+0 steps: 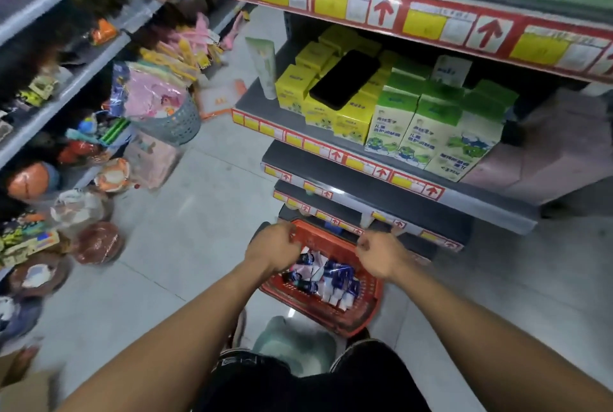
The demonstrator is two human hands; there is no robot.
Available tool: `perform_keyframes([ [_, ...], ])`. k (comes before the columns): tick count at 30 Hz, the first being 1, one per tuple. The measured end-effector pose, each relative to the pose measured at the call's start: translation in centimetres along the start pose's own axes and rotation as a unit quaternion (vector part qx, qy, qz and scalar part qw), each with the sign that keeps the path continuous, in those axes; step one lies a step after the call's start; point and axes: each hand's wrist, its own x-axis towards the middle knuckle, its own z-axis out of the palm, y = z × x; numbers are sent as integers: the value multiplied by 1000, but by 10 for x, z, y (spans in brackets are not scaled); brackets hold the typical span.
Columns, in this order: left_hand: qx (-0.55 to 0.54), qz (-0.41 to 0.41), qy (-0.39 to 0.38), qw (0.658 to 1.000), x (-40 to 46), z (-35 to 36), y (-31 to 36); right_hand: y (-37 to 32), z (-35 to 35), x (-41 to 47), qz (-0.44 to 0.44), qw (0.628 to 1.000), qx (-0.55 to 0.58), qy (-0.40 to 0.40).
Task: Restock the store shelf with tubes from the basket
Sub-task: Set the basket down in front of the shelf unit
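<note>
Grey floor tiles ran between stocked shelves. I saw the red basket (348, 308) sitting on the floor below the bare lower shelf (365, 186), presumably for short reaches. Tubes (326, 275) lay jumbled inside, long axes flat, pointing every way. My left hand (273, 245) and right hand (378, 254) hovered over its rim, fingers curled; whether they gripped anything I couldn't tell.

A black phone (345, 79) lies on top of yellow boxes (318, 96) on the right, with green-and-white cartons (431, 133) just right of them. On the far left floor, a grey basket (172, 119) holds pink packets.
</note>
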Motion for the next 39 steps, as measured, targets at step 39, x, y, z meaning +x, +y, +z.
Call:
perform_keyframes([
  [39, 120, 122, -174, 970, 207, 95, -107, 35, 194, 84, 227, 962, 131, -79],
])
